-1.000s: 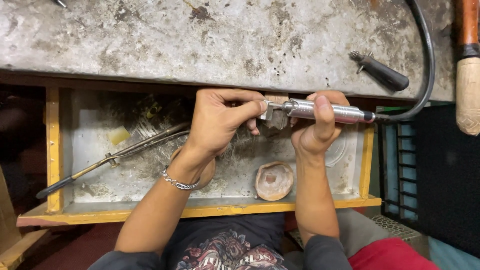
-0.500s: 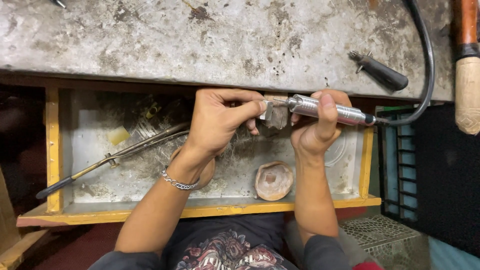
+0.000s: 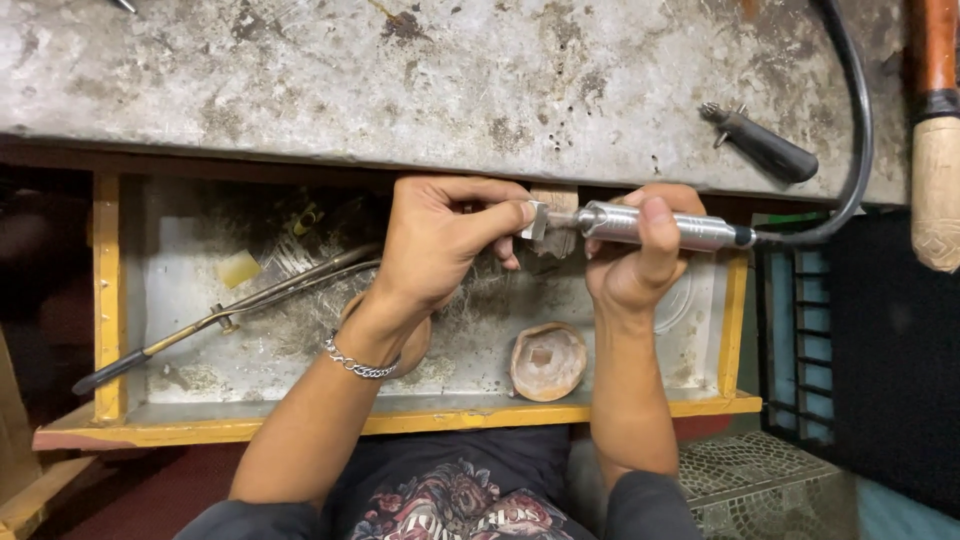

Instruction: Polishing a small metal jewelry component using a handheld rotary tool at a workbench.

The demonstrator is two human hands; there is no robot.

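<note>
Now left hand pinches small metal piece; right hand grips rotary handpiece beside it.

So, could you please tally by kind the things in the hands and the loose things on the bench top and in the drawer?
Held rotary handpiece: 1
Held small metal piece: 1
Dark-handled tool on bench: 1
Wooden handle: 1
Long torch in drawer: 1
Shell-like dish: 1
Yellow block: 1
Total: 7
</note>
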